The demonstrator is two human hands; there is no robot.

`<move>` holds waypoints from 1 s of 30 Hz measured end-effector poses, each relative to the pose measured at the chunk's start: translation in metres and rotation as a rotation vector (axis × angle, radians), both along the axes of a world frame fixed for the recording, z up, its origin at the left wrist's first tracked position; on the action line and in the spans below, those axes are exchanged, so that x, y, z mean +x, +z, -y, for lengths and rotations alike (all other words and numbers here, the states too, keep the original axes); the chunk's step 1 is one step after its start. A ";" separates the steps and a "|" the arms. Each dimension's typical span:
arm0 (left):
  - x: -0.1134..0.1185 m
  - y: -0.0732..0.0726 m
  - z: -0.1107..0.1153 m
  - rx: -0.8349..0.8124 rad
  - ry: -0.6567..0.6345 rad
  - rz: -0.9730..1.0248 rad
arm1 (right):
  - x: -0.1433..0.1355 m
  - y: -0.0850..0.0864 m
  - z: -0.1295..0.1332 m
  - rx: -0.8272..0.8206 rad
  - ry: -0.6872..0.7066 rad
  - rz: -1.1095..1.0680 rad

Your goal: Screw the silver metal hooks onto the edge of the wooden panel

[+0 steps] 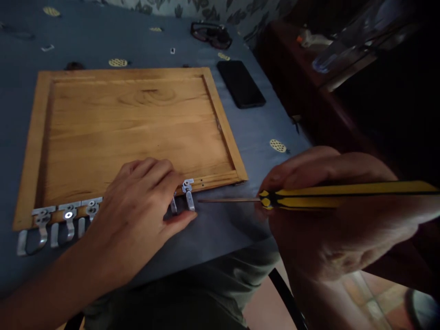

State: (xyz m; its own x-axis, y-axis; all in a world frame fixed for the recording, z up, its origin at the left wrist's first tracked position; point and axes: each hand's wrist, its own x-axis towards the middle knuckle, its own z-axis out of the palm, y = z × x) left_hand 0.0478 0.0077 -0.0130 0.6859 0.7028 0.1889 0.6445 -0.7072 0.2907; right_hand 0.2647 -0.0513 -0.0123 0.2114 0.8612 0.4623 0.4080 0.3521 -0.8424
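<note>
A framed wooden board [137, 133] lies on the blue cloth, with metal hooks [68, 220] screwed along its near edge. Over that edge, right of the middle, my left hand [140, 211] is closed on a metal hook [189, 197], the thumb beneath and the fingers above. My right hand [330, 215] grips a yellow and black screwdriver [305, 195]. Its thin shaft points left, and the tip is just right of the hook, apart from it. Two small holes show in the frame to the right of that hook.
A black phone [240, 84] lies beyond the board's right side. Sunglasses [211, 35] rest at the back of the table. Dark wooden furniture [292, 68] stands at the right, holding a clear plastic item. The person's legs are below the table edge.
</note>
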 end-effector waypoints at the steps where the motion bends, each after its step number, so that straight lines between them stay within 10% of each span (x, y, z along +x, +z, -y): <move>1: 0.000 0.000 0.000 -0.003 -0.004 0.002 | -0.005 -0.001 -0.001 0.020 -0.046 -0.088; 30: 0.001 0.001 0.001 -0.006 0.013 0.028 | -0.020 -0.028 -0.010 0.125 -0.105 -0.321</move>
State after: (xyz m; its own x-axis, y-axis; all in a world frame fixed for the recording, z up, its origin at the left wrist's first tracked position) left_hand 0.0484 0.0065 -0.0125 0.6716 0.7124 0.2035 0.6450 -0.6973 0.3125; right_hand 0.2446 -0.0410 -0.0406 0.4471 0.7684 0.4579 0.1685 0.4304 -0.8868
